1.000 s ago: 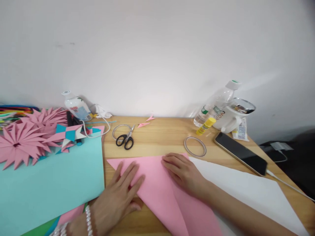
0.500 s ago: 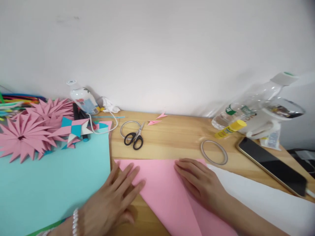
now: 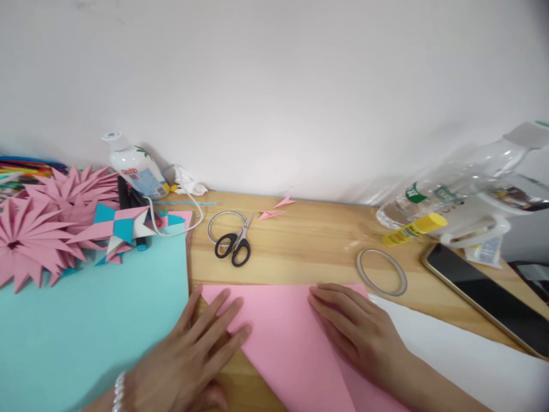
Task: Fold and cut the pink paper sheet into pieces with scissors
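Observation:
A pink paper sheet (image 3: 283, 332), folded into a triangle, lies on the wooden table (image 3: 313, 243) in front of me. My left hand (image 3: 193, 357) rests flat with fingers spread on the paper's left corner, beside a large light-blue sheet (image 3: 86, 320). My right hand (image 3: 355, 332) lies flat on the pink paper near its upper right edge, fingers stretched out. Neither hand holds anything. A white sheet (image 3: 463, 355) lies under the pink one on the right.
Black-handled scissors (image 3: 234, 246) and a tape ring (image 3: 381, 271) lie behind the paper. Pink paper flowers (image 3: 38, 229) and a bottle (image 3: 135, 169) are at the left. A yellow glue stick (image 3: 414, 228), clear bottle (image 3: 454, 183) and phone (image 3: 489, 297) are at the right.
The view has shifted a little to the left and down. Both hands stay flat on the pink paper, hardly moved.

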Action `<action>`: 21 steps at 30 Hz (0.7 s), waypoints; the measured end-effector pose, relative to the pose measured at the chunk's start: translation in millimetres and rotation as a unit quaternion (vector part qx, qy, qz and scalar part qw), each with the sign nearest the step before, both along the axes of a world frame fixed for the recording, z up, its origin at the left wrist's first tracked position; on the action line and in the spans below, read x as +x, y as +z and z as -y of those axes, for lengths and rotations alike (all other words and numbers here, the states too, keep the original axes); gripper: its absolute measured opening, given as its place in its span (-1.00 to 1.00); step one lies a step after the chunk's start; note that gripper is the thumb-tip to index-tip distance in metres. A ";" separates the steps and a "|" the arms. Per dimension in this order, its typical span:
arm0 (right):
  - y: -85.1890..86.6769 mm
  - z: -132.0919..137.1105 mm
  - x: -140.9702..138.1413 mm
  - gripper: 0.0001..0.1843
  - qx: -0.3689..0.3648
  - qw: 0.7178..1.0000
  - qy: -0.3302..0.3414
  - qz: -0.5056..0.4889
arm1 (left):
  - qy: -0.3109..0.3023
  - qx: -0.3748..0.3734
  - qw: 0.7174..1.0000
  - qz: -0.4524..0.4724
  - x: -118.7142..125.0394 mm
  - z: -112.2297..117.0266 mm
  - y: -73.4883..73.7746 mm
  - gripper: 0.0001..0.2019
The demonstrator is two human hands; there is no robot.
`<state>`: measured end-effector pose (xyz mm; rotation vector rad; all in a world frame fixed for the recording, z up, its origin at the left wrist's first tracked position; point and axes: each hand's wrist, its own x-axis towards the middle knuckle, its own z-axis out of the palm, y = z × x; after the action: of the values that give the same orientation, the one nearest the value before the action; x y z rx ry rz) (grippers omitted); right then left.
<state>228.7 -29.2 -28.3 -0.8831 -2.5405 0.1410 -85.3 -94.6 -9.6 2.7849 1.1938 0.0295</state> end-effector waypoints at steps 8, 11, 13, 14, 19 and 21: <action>3.3 0.2 -4.6 -0.74 0.016 1.000 -0.018 -0.015 | -0.028 0.073 0.997 -0.015 -0.9 -1.4 -1.7 -0.15; 3.4 -0.4 -4.5 -0.73 0.012 0.999 -0.030 -0.006 | -0.032 0.082 0.996 -0.025 -0.7 -2.5 0.7 -0.18; 2.9 -0.6 -4.1 -0.73 0.008 0.999 -0.040 0.000 | -0.028 0.069 0.997 -0.031 -0.9 -3.0 1.7 -0.19; 2.6 -0.7 -4.0 -0.73 0.008 0.999 -0.043 -0.001 | -0.026 0.063 0.997 -0.032 -1.2 -3.2 1.8 -0.19; 3.5 -1.1 -4.0 -0.77 0.020 0.999 -0.042 -0.017 | -0.026 0.057 0.998 -0.032 -3.4 -3.1 -0.3 -0.17; 4.1 -1.5 -3.8 -0.76 0.020 0.999 -0.029 -0.015 | -0.024 0.055 0.998 -0.028 -3.6 -3.1 -0.7 -0.17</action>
<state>224.9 -27.7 -24.2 -0.9318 -2.4792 0.0849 -88.9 -91.5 -10.3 2.9280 1.1706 0.0132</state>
